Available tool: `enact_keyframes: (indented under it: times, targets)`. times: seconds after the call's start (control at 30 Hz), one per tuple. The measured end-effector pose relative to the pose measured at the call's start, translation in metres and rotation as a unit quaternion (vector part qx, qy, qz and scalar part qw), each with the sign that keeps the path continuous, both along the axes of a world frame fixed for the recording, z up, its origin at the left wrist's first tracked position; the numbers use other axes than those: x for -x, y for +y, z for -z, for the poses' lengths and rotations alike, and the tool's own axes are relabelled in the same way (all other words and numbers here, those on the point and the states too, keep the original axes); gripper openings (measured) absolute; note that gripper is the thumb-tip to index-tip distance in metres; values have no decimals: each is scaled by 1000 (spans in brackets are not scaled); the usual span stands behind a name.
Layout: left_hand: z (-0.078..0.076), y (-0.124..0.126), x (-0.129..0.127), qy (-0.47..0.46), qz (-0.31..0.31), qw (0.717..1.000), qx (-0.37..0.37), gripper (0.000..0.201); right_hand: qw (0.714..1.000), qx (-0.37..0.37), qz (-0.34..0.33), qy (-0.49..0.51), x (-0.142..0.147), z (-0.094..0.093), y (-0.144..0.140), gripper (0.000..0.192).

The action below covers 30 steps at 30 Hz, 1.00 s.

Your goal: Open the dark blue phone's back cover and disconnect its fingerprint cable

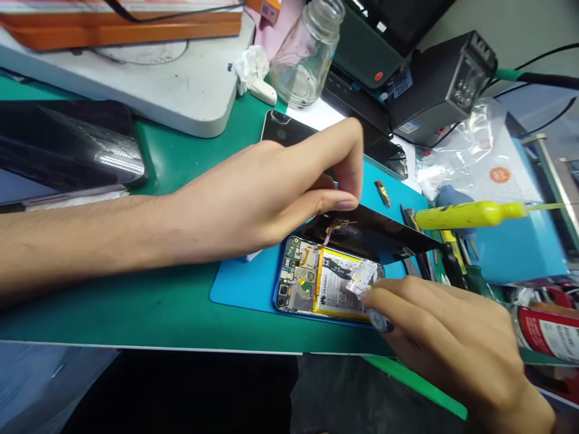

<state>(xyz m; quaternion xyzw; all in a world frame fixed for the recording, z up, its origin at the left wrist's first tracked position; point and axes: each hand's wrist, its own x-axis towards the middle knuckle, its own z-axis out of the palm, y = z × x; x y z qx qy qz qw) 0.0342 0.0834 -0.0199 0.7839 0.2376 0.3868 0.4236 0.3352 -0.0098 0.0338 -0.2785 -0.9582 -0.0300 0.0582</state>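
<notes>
Already our phone [302, 295] lies open along the near edge of the blue mat [242, 288]; our left hand [271, 193] pinches the raised panel [377, 235], our right hand [447, 331] holds a metal plate [360, 277], unfastened.

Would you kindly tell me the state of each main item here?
Blue-framed phone with yellow-edged battery: opened, internals exposed
Thin black rectangular panel: tilted up, pinched by left hand
Thin silver metal plate: seemingly held in right hand, over the battery
Clear glass jar: lidless
White tissue: crumpled
</notes>
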Motion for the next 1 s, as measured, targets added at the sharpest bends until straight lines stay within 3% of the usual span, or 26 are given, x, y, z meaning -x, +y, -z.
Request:
enact_keyframes:
  times: [0.23,0.67,1.0]
  targets:
    - [2,-1,-1,-24,-10,1000,14,12,1000,-13,11,21,-4,10,-6,27]
    - [6,-2,-2,-7,-27,1000,9,9,999,21,26,32,23,7,2,22]
    - [4,-2,-1,-6,-23,1000,13,13,998,-21,-54,6,54,5,37,24]
